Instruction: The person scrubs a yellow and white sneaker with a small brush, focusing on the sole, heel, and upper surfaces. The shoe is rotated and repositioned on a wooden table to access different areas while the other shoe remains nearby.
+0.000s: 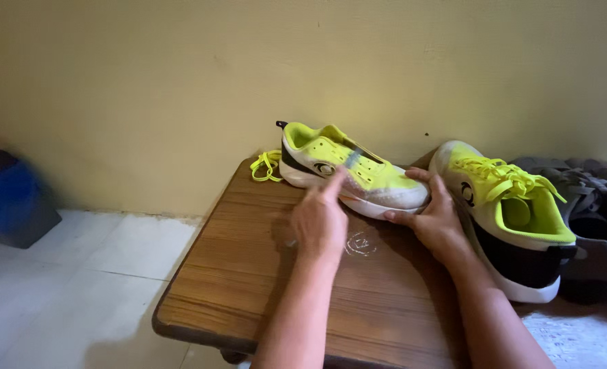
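The yellow shoe (pixel 348 174) lies on the wooden table (pixel 249 287), right hand (pixel 436 215) gripping its toe, left hand (pixel 320 219) pinching a small blurry tool over its top; best keep that toe held tight.

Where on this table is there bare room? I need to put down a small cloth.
The near-left of the wooden table, left of the left hand, is bare. The far edge is crowded: unlaced shoe, loose lace, right hand, laced shoe.
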